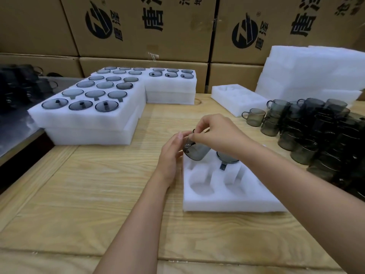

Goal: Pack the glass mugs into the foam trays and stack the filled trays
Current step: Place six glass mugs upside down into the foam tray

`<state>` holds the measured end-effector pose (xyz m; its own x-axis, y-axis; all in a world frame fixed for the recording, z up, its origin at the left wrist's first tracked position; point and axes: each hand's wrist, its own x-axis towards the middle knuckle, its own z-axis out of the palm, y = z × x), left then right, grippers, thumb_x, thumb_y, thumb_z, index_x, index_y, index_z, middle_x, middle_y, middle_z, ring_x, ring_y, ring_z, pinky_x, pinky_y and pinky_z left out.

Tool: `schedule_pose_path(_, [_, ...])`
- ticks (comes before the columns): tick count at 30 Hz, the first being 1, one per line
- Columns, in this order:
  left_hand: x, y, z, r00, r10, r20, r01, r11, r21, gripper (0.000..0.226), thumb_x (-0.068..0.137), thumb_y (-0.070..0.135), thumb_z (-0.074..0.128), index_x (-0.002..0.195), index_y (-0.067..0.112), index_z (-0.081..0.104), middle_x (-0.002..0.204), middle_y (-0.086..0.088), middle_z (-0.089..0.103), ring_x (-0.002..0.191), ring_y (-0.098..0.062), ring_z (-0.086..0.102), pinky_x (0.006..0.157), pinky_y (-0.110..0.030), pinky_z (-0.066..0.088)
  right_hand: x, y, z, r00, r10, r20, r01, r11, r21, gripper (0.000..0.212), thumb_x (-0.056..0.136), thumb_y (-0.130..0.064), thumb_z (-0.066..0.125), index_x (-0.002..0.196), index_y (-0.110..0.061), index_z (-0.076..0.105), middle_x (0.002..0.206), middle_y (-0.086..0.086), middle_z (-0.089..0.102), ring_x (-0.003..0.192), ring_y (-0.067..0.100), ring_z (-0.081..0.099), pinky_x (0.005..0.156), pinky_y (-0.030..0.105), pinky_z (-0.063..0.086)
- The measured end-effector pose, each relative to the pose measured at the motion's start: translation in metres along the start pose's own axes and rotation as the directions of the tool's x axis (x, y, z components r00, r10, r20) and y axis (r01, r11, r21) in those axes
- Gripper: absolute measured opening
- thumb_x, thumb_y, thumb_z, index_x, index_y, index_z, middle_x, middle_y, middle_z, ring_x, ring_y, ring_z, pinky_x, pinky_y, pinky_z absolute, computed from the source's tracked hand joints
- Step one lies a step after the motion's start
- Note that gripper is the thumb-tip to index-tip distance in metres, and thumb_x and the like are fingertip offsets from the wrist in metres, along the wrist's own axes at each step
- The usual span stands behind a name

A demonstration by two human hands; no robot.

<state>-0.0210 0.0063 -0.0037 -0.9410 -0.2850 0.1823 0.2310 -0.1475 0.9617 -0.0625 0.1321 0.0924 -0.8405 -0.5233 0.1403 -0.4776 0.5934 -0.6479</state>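
Both forearms reach in from 6 o'clock and meet over the far end of the foam tray (227,196), which lies flat on the desk (98,184). The left hand (170,155) stands on edge, palm facing 3 o'clock. The right hand (216,133) arches over from 4 o'clock, wrist raised.

Between them is one smoky mug (195,150), tilted and off the foam, above the tray's pocket at 11 o'clock. The right fingers (197,126) are curled and pinch it at the top. The left fingers (177,153) are lightly curved against its side, thumb up near the rim.

One seated mug (227,157) sits in the pocket just beside, its handle pointing to 6 o'clock. Two empty pockets show nearer; the right forearm hides the tray's 3 o'clock side.

At 10 to 12 o'clock stand the filled trays (87,119), four on top with six mugs each, and more foam beneath. One spare tray (237,99) lies at 1 o'clock, and a foam stack (316,72) is behind it. The loose mugs (316,135) are heaped at 2 to 3 o'clock, too many to count, with a single mug (253,115) just beside the heap. Cardboard boxes (138,36) wall the far side.
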Motion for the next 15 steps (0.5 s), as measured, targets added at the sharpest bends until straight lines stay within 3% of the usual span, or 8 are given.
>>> schedule_pose_path(5, [-0.002, -0.002, 0.001, 0.999, 0.017, 0.033, -0.014, 0.997, -0.075, 0.039, 0.087, 0.036, 0.050, 0.108, 0.007, 0.067, 0.108, -0.017, 0.067, 0.105, -0.030, 0.062, 0.093, -0.046, 0.046, 0.000, 0.007, 0.003, 0.998, -0.040, 0.044, 0.043, 0.997, -0.057, 0.031, 0.077, -0.031, 0.072, 0.101, -0.019, 0.055, 0.092, -0.009, 0.061, 0.074, -0.003, 0.050, 0.060, 0.013, 0.039])
schedule_pose_path(8, [-0.003, 0.000, 0.001, 0.999, 0.020, 0.033, -0.018, 0.998, -0.065, 0.034, 0.082, 0.024, 0.061, 0.106, 0.000, 0.064, 0.104, -0.015, 0.067, 0.098, -0.023, 0.064, 0.086, -0.034, 0.051, -0.001, 0.012, 0.006, 0.994, -0.049, 0.094, 0.055, 0.996, -0.066, 0.035, 0.078, -0.032, 0.069, 0.108, -0.020, 0.055, 0.098, -0.009, 0.062, 0.082, -0.001, 0.052, 0.065, 0.012, 0.041])
schedule_pose_path(11, [-0.003, 0.001, 0.001, 1.000, 0.014, 0.021, -0.013, 0.998, -0.058, 0.045, 0.075, 0.016, 0.063, 0.112, -0.009, 0.058, 0.102, -0.017, 0.065, 0.091, -0.020, 0.064, 0.080, -0.029, 0.052, 0.000, 0.016, 0.006, 0.987, -0.082, 0.139, 0.096, 0.991, -0.093, 0.037, 0.079, -0.033, 0.067, 0.112, -0.023, 0.055, 0.109, -0.008, 0.061, 0.093, 0.006, 0.055, 0.070, 0.016, 0.043])
schedule_pose_path(15, [-0.003, 0.000, 0.001, 1.000, 0.002, 0.016, -0.001, 0.998, -0.068, 0.060, 0.075, 0.021, 0.061, 0.132, 0.010, 0.047, 0.115, -0.018, 0.064, 0.097, -0.022, 0.065, 0.080, -0.030, 0.053, 0.006, 0.018, 0.002, 0.952, -0.075, 0.298, 0.075, 0.997, 0.011, 0.050, 0.080, -0.031, 0.066, 0.127, -0.028, 0.049, 0.120, -0.009, 0.055, 0.101, 0.002, 0.053, 0.075, 0.016, 0.041])
